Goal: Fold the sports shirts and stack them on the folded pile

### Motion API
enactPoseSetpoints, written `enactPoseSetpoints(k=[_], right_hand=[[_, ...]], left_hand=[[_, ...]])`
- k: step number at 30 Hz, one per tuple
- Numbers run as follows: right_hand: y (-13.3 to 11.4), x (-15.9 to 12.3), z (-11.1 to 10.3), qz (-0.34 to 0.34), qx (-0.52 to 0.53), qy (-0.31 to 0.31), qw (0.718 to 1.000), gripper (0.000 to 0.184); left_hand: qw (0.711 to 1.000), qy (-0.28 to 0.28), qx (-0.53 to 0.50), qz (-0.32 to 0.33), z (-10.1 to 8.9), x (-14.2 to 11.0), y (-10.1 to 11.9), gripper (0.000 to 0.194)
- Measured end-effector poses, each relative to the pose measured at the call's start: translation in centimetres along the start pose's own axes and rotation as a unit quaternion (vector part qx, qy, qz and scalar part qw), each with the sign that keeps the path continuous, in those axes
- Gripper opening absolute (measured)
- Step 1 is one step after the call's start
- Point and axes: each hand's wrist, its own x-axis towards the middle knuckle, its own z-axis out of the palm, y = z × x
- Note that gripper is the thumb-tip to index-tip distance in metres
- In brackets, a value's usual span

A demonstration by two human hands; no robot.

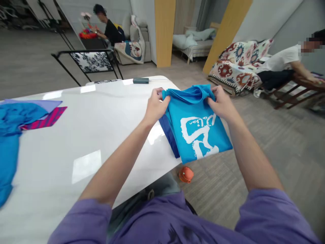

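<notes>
- The folded bright blue cloth garment with large white brush-style lettering (203,135) is at 1 o'clock from the wearer, over the right edge of the glossy white table (114,128), its lower part reaching past that edge.
- The left hand (157,105) pinches the garment's upper left corner, thumb on top, at its 10 o'clock.
- The right hand (220,101) pinches the upper right corner at its 1 o'clock, also closed narrowly on the fabric.
- A folded navy blue cloth (169,135) shows just beside and beneath the garment at its 9 o'clock.
- Below the garment, at its 6 o'clock, a round orange object (186,175) sits near the table's edge.
- At the table's 12 o'clock edge lies a dark grey-green oblong object (141,80).
- Toward 9 o'clock, a crumpled blue cloth (8,135) lies on the table with a lavender cloth (52,104) and a red-and-purple striped cloth (49,120).
- Farther off, a person in black (113,32) is at 11 o'clock, a person in white (284,59) at 2.
</notes>
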Motion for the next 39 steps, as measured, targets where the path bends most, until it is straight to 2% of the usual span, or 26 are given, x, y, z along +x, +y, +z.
enactPoseSetpoints(k=[2, 4, 6, 8, 11, 14, 17, 19, 23, 26, 28, 29, 31, 34, 36, 39], right_hand=[[2.6, 0.4, 3.7, 0.037, -0.036, -0.062, 0.997, 0.059], [4.8, 0.2, 6.9, 0.059, -0.079, -0.112, 0.989, 0.056], [6.4, 0.0, 9.3, 0.059, -0.105, -0.16, 0.98, 0.047], [7.3, 0.1, 11.2, 0.044, -0.099, -0.205, 0.973, 0.045], [7.4, 0.7, 13.6, 0.015, -0.06, -0.214, 0.975, 0.06], [6.6, 0.8, 15.8, 0.014, -0.053, -0.213, 0.975, 0.077], [5.9, 0.4, 17.0, 0.034, -0.075, -0.267, 0.96, 0.085], [5.5, 0.1, 16.9, 0.037, -0.094, -0.278, 0.955, 0.087], [3.2, -0.4, 16.0, 0.001, -0.117, -0.207, 0.971, 0.082], [-1.4, -0.8, 16.8, -0.065, -0.092, -0.158, 0.981, 0.076], [-6.1, -0.7, 18.6, -0.117, -0.039, -0.164, 0.979, 0.069], [-9.0, -0.6, 19.9, -0.142, -0.001, -0.187, 0.972, 0.065], [-15.7, -0.4, 22.9, -0.193, 0.078, -0.263, 0.942, 0.056], [-27.3, -0.9, 28.2, -0.263, 0.15, -0.386, 0.871, 0.043], [-35.0, -1.6, 32.4, -0.3, 0.164, -0.436, 0.833, 0.036], [-45.4, -2.3, 39.8, -0.335, 0.169, -0.476, 0.796, 0.027]], left_hand=[[0.995, -0.02, 0.076, -0.068, 1.6, 1.0, -3.1, 0.066], [0.987, -0.038, 0.134, -0.086, 1.7, 0.5, -5.1, 0.081], [0.978, -0.068, 0.176, -0.084, 0.5, -0.9, -6.0, 0.083], [0.97, -0.106, 0.205, -0.077, -1.5, -2.8, -6.1, 0.075], [0.962, -0.132, 0.231, -0.067, -5.2, -5.7, -5.9, 0.062], [0.958, -0.117, 0.247, -0.083, -9.5, -8.7, -6.3, 0.057], [0.956, -0.072, 0.259, -0.119, -14.5, -11.9, -7.9, 0.058], [0.956, -0.031, 0.257, -0.142, -18.3, -14.3, -9.4, 0.059], [0.942, 0.069, 0.261, -0.197, -26.9, -19.9, -12.8, 0.06], [0.919, 0.148, 0.279, -0.235, -33.2, -24.9, -14.4, 0.059], [0.9, 0.194, 0.302, -0.247, -36.9, -28.0, -15.1, 0.055], [0.889, 0.211, 0.318, -0.252, -38.7, -29.4, -15.4, 0.053], [0.863, 0.232, 0.363, -0.264, -41.7, -31.5, -16.2, 0.048], [0.814, 0.227, 0.447, -0.293, -45.1, -33.2, -17.9, 0.04], [0.789, 0.219, 0.481, -0.312, -46.6, -33.6, -19.3, 0.039], [0.775, 0.216, 0.489, -0.337, -48.2, -33.7, -21.7, 0.041]])
